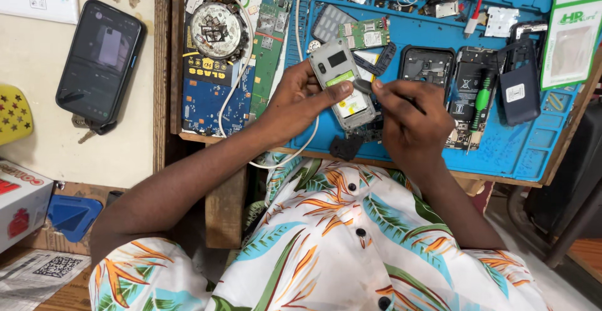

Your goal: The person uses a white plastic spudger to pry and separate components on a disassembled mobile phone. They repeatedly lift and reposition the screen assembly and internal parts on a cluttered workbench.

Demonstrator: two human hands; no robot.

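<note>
My left hand grips a small grey phone with its back cover off, thumb lying across its middle over the blue work mat. The phone's open back faces up, showing a green strip and a white label. My right hand pinches a small dark, thin piece against the phone's right edge. A white cable runs under my left wrist.
Circuit boards and a round metal part lie left of the mat. Opened phones, a green-handled screwdriver and a dark cover lie to the right. A black smartphone rests on the left counter.
</note>
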